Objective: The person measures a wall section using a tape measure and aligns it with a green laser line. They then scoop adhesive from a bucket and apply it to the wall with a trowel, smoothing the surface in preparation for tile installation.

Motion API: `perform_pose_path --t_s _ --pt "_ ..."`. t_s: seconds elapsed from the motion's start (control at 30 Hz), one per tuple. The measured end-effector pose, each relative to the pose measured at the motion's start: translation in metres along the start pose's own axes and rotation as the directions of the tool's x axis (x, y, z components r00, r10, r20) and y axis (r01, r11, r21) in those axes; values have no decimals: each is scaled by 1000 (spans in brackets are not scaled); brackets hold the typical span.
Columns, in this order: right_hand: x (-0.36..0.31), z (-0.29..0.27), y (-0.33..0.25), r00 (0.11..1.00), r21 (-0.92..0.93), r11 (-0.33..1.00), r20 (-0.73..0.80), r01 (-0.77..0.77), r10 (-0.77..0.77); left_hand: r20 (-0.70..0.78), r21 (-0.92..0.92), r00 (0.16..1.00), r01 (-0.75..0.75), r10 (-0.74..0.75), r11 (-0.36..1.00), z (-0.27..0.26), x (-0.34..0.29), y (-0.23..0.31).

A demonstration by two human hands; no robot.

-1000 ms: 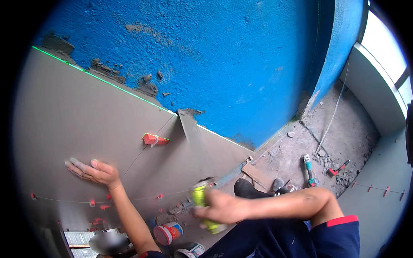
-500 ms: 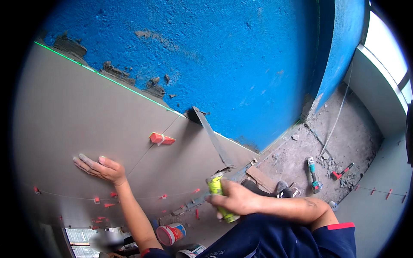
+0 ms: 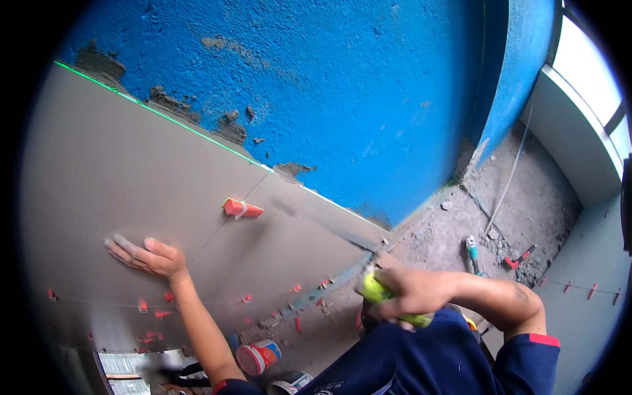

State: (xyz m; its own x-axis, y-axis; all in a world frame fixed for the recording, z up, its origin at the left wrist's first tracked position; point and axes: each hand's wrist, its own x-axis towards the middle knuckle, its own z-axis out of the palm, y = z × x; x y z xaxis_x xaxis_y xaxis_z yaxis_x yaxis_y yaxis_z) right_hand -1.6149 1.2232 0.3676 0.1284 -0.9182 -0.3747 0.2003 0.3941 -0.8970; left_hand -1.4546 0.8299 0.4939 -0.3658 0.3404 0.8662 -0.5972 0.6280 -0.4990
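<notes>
My left hand [image 3: 148, 258] lies on a large grey wall tile [image 3: 125, 191], its fingers stretched out over the surface. The right hand [image 3: 411, 293] is wrapped round the yellow-green handle of a trowel [image 3: 374, 289]. The trowel's long blade is smeared by motion and points up and left in front of the tile; whether it touches the tile I cannot tell. Between my hands, a red levelling wedge [image 3: 242, 209] sits in a pale clip across a tile joint. Dark mortar [image 3: 291, 170] clings to the blue wall [image 3: 355, 112] just above the tile's top edge.
A green line runs along the tile's upper edge. Lower down, several small red wedges [image 3: 143, 306] follow a lower joint. A red-and-white bucket [image 3: 259, 357] stands near my left arm. On the rubble-strewn floor lie a teal power tool [image 3: 472, 253] and a red-and-black tool [image 3: 519, 257].
My right hand has drawn the trowel down and to the right, away from the tile's top edge, leaving the mortar there in view. The left hand stays flat on the tile.
</notes>
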Motion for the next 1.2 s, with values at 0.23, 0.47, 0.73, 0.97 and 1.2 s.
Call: perform_pose_path --t_s 0.23,0.47,0.73,0.97,1.2 --pt "-19 -6 51 880 -157 986 -459 56 -123 28 27 1000 7 -7 1000 1 -3 -2" --pt "24 -38 93 607 -453 880 -661 144 -440 33 25 999 -2 1 1000 0 -4 -1" --pt "189 -76 99 507 -437 847 -678 305 -532 38 28 999 -10 9 1000 6 -2 2" --pt "234 -52 93 476 -462 825 -674 327 -566 73 42 997 2 -5 999 3 -7 1" --pt "195 -51 128 491 -516 801 -635 304 -596 96 44 994 39 -44 998 -3 -3 -3"
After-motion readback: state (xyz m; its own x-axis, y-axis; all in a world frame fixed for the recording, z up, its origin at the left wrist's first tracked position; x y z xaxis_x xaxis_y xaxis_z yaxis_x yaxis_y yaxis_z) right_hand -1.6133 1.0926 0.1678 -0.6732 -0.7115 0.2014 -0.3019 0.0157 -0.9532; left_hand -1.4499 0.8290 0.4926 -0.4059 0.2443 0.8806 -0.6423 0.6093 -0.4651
